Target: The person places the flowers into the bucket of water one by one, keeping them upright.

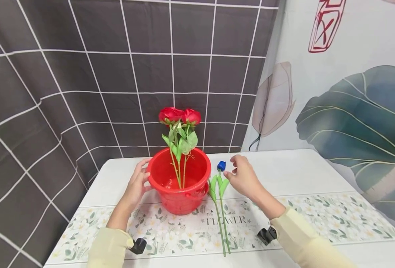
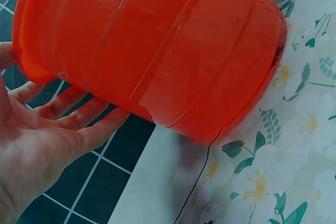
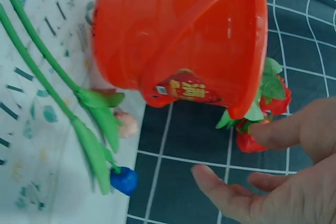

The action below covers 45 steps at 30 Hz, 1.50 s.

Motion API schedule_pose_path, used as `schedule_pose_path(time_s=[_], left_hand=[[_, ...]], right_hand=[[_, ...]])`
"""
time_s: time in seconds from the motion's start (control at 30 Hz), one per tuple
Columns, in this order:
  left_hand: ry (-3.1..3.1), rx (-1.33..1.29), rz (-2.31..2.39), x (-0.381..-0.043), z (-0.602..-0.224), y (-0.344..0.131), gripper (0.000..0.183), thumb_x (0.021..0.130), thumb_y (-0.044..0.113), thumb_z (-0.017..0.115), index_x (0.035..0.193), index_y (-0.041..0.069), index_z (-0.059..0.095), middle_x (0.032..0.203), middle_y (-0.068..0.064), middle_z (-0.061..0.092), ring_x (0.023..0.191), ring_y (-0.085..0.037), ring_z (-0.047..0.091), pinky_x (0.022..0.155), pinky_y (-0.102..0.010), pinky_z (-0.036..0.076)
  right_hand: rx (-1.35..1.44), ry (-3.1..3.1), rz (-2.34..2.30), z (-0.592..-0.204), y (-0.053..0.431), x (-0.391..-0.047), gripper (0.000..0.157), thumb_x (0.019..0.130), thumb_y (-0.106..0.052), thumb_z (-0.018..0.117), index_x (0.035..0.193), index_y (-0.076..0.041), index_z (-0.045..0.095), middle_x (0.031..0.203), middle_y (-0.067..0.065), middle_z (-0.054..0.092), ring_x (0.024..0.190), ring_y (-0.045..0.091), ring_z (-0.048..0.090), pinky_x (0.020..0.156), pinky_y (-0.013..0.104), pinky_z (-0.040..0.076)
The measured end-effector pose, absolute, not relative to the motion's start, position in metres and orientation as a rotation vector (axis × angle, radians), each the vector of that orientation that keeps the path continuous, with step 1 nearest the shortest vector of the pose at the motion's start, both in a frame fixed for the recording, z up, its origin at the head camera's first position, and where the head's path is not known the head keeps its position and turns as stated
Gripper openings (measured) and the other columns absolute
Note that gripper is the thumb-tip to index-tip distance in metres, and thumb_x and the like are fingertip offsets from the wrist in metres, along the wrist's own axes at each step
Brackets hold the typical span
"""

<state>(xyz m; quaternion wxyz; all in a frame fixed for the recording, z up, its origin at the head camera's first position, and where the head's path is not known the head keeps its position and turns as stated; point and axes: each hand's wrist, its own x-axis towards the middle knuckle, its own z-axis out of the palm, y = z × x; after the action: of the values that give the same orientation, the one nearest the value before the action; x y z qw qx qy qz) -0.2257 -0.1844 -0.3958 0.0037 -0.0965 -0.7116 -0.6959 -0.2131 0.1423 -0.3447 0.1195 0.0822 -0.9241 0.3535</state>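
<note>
A red plastic bucket stands upright on the table. Artificial red roses with green leaves lean inside it, their stems on the bucket floor. My left hand touches the bucket's left side near the rim; in the left wrist view its fingers lie fairly straight along the wall. To the bucket's right lie two artificial tulips, a blue tulip and a pink tulip, whose bloom is hidden in the head view. My right hand hovers beside the blue bloom, thumb and fingers apart, holding nothing.
The white table carries a floral printed strip across it. Behind stands a dark grid-patterned curtain, with a leaf-printed white cloth at the right. The bucket's handle hangs down on its right side.
</note>
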Motion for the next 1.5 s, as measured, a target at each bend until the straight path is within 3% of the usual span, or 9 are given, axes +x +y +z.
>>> schedule_pose_path(time_s=[0.2,0.43,0.8,1.0,1.23,1.37,1.5], left_hand=[[-2.248,-0.281,-2.168,-0.224,-0.395,-0.186,0.054,0.093,0.012,0.032,0.147,0.017,0.026,0.141,-0.015,0.040,0.127,-0.037,0.042,0.084,-0.033,0.052],[-2.239,-0.284,-2.172,-0.225,-0.395,-0.188,0.053,0.094,0.013,0.033,0.146,0.017,0.027,0.140,-0.015,0.041,0.126,-0.036,0.042,0.084,-0.033,0.052],[-2.228,-0.285,-2.189,-0.226,-0.399,-0.179,0.054,0.093,0.013,0.034,0.146,0.018,0.028,0.140,-0.014,0.042,0.125,-0.035,0.044,0.084,-0.035,0.052],[-2.229,-0.292,-2.178,-0.227,-0.397,-0.183,0.054,0.093,0.012,0.033,0.147,0.018,0.028,0.140,-0.015,0.042,0.126,-0.037,0.043,0.084,-0.034,0.052],[-2.229,-0.286,-2.175,-0.226,-0.395,-0.183,0.054,0.093,0.013,0.034,0.146,0.018,0.028,0.139,-0.014,0.042,0.125,-0.035,0.043,0.084,-0.034,0.052],[-2.223,-0.287,-2.178,-0.225,-0.395,-0.183,0.054,0.093,0.012,0.034,0.146,0.018,0.028,0.139,-0.015,0.042,0.125,-0.036,0.043,0.083,-0.034,0.052],[-2.226,-0.288,-2.177,-0.225,-0.395,-0.184,0.054,0.093,0.012,0.034,0.146,0.018,0.028,0.139,-0.015,0.042,0.125,-0.037,0.043,0.083,-0.034,0.052]], right_hand=[[0.263,-2.872,1.007,-0.364,0.139,-0.209,0.045,0.080,-0.004,0.072,0.117,0.010,0.050,0.103,0.022,0.054,0.091,0.032,0.059,0.073,0.039,0.052],[0.229,-2.994,1.207,-0.386,0.135,-0.203,0.045,0.076,0.006,0.072,0.114,0.008,0.047,0.102,0.023,0.049,0.068,0.020,0.059,0.056,0.028,0.052],[0.145,-3.194,1.148,-0.415,0.136,-0.194,0.048,0.070,0.005,0.078,0.107,0.003,0.048,0.094,0.017,0.047,0.055,0.019,0.058,0.053,0.029,0.047],[0.223,-3.172,1.009,-0.424,0.130,-0.190,0.050,0.062,0.006,0.081,0.101,0.002,0.050,0.092,0.014,0.046,0.071,0.020,0.053,0.063,0.034,0.052],[0.231,-3.159,0.915,-0.429,0.118,-0.184,0.071,0.058,0.010,0.077,0.122,0.009,0.046,0.105,0.023,0.048,0.086,0.030,0.058,0.072,0.042,0.056],[0.234,-3.151,0.855,-0.431,0.114,-0.182,0.072,0.058,0.012,0.070,0.125,0.010,0.043,0.101,0.021,0.047,0.083,0.031,0.057,0.068,0.042,0.056],[0.210,-3.162,0.821,-0.433,0.111,-0.180,0.076,0.058,0.012,0.069,0.129,0.010,0.041,0.108,0.026,0.047,0.090,0.038,0.057,0.073,0.047,0.055]])
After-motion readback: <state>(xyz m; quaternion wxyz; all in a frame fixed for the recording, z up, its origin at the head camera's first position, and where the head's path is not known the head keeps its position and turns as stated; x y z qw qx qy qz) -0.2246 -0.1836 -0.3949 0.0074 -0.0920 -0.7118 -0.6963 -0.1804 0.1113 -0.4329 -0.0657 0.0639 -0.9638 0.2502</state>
